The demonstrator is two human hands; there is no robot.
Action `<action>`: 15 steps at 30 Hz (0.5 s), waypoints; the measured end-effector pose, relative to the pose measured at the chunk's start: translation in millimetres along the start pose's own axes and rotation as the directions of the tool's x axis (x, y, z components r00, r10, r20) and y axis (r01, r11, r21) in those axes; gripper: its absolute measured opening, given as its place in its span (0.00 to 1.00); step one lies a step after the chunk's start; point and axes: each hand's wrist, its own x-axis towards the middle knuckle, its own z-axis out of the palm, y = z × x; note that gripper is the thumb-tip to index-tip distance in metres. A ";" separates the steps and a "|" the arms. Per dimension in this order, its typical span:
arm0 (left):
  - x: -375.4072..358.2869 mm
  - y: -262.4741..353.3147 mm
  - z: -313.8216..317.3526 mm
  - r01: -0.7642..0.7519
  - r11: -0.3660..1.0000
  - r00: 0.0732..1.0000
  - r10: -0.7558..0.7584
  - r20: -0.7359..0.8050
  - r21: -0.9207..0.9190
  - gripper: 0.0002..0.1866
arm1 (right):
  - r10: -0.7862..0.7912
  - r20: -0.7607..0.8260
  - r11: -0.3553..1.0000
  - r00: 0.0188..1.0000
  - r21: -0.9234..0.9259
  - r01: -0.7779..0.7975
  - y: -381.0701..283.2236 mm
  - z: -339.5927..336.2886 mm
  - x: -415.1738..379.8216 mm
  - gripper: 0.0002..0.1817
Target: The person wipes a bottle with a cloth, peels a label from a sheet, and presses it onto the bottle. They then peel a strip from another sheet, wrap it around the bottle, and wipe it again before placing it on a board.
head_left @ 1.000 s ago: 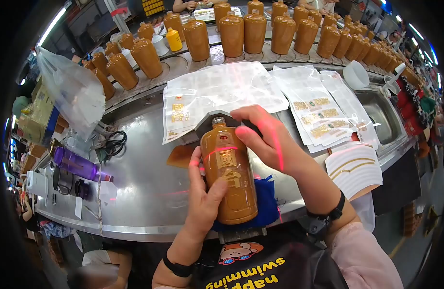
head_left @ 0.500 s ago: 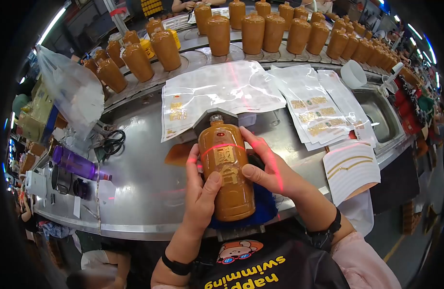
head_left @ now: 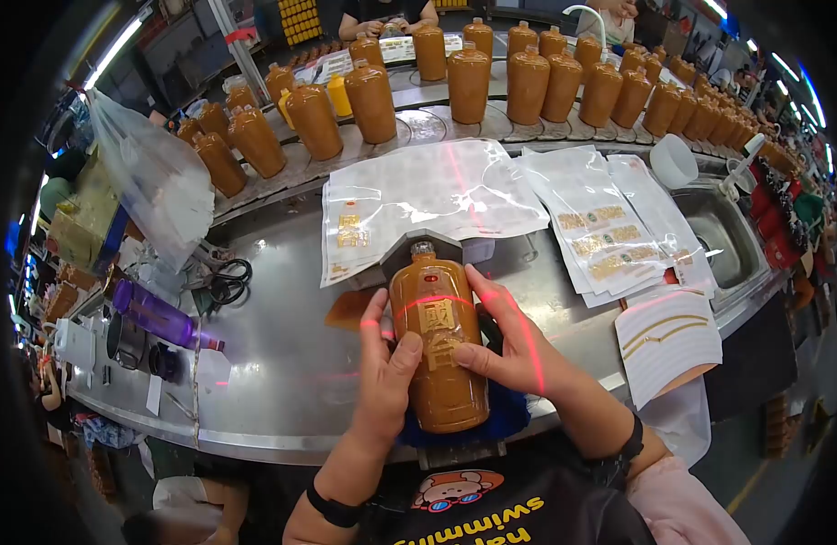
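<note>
A glossy brown bottle [head_left: 448,400] lies tilted back in front of me, with gold characters and a small red mark on its front. Its neck points away, against a grey angled holder [head_left: 382,272], and blue cloth [head_left: 509,411] shows beneath its base. My left hand [head_left: 387,377] grips the left side, thumb beside the gold characters. From the right, my right hand [head_left: 518,350] holds the bottle, its thumb pressed on the lower gold character. Red laser lines cross the bottle and both hands.
Transfer sheets with gold lettering [head_left: 596,227] and a large clear sheet [head_left: 437,191] lie beyond the bottle. Brown bottles stand along a curved conveyor [head_left: 418,123]. Black scissors [head_left: 228,282] and a purple bottle [head_left: 155,313] lie left; a sink [head_left: 723,236] is right. Other people sit across.
My head view has shifted, so the scene sits slightly lower and further right. Both hands stay on the bottle, the thumbs still at the gold characters. Bottles on the conveyor have moved a little.
</note>
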 end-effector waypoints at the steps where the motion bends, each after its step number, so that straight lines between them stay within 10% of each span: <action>1: 2.9 0.0 -1.1 -0.015 0.996 1.000 0.016 -0.007 0.084 0.41 | -0.004 -0.003 1.000 1.000 0.001 0.004 0.3 0.3 -0.1 0.52; 15: 18.9 5.8 6.2 0.003 0.991 1.000 -0.002 -0.010 0.135 0.36 | -0.047 -0.034 0.997 0.998 -0.060 0.045 -2.4 1.1 1.2 0.52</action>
